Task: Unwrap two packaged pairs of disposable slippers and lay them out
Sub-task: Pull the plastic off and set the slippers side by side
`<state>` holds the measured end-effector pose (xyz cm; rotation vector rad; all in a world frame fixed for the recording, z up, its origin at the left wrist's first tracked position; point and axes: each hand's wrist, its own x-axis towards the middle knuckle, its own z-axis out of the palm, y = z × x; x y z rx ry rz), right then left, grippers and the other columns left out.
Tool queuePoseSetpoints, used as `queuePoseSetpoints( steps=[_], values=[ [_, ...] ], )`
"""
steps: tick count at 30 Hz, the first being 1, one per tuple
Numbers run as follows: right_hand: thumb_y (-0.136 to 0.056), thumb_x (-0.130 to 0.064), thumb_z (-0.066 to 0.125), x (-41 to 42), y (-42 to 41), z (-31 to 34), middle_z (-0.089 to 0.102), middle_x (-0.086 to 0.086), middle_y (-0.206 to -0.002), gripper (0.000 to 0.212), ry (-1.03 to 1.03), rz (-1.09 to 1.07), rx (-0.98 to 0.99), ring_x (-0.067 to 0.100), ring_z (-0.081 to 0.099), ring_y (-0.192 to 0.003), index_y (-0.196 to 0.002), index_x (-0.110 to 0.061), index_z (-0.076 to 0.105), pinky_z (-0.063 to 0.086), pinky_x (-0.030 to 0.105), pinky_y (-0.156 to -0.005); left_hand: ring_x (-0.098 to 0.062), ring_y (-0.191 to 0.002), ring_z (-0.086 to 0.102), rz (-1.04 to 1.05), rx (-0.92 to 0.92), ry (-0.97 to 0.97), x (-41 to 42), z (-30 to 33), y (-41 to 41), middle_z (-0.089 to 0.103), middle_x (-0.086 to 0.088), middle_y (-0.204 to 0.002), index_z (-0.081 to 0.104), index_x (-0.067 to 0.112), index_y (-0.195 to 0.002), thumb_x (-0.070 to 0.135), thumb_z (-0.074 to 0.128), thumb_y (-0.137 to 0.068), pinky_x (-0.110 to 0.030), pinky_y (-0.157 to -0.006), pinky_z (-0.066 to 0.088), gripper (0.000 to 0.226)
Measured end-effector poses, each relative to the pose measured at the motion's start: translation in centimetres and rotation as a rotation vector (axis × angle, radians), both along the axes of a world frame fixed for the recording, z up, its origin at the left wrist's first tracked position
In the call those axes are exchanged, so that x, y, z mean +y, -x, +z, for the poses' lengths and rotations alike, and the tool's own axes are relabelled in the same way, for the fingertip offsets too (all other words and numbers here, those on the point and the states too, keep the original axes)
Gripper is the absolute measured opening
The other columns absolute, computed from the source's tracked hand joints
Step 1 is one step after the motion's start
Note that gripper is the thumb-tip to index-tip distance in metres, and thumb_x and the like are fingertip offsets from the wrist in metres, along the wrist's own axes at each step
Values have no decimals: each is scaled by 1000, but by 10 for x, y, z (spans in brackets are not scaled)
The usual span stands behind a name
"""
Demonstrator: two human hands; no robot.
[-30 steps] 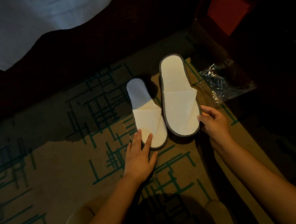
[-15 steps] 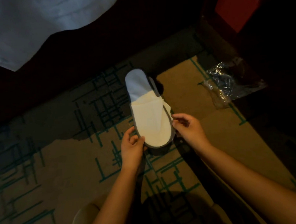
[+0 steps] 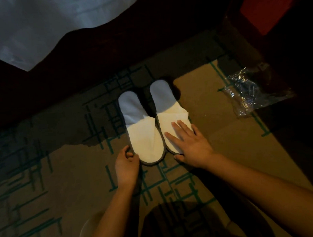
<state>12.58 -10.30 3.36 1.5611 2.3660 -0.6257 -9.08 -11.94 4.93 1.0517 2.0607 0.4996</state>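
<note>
Two white disposable slippers with grey edging lie side by side on the patterned carpet, toes toward me. The left slipper [image 3: 141, 134] has its toe edge pinched by my left hand [image 3: 126, 164], thumb and fingers curled at the rim. Flat on the toe cover of the right slipper [image 3: 167, 116] rests my right hand [image 3: 190, 143], fingers straight and spread. An empty clear plastic wrapper [image 3: 249, 93] lies crumpled on the carpet to the right. No second package is in view.
A white bed sheet [image 3: 42, 24] hangs over a dark bed base at the upper left. Dark furniture with a red panel [image 3: 265, 10] stands at the upper right. The tan carpet with green lines [image 3: 214, 107] spreads around the slippers.
The two slippers were held stacked together half a second ago. Now they lie apart, side by side, with my right hand flat on the right one.
</note>
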Motion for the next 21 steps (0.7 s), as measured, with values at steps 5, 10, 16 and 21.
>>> queuePoseSetpoints(
  steps=[5, 10, 16, 21],
  values=[
    [-85, -59, 42, -1, -9, 2, -14, 6, -158, 79, 11, -25, 63, 23, -19, -143, -147, -33, 0, 0, 48, -116, -35, -143, 9, -539, 391, -125, -7, 2, 1, 13, -20, -154, 25, 18, -145, 37, 68, -76, -46, -115, 19, 84],
    [-86, -49, 48, -4, -15, 2, -11, 8, -159, 77, 19, -13, 58, 24, -17, -144, -147, -32, 4, 0, 43, -116, -25, -144, -20, -865, 467, 36, -9, -14, -4, -19, -6, -157, -5, 39, -145, 63, 45, -80, -46, -116, -5, 86],
    [-83, -43, 53, -1, -25, 4, -11, 5, -159, 80, 34, -29, 64, 22, -16, -144, -147, -33, 5, 2, 42, -117, -26, -145, -12, -879, 477, -9, -7, -16, -12, -12, -10, -158, 2, 35, -147, 57, 48, -83, -43, -117, 0, 82],
    [-82, -45, 55, 5, -43, 7, -8, 4, -159, 80, 21, -118, 73, 22, -13, -145, -147, -34, 8, 3, 41, -117, -28, -146, -8, -895, 424, -70, -3, -17, -22, -9, -14, -158, 10, 18, -148, 47, 54, -84, -39, -118, 4, 83]
  ],
)
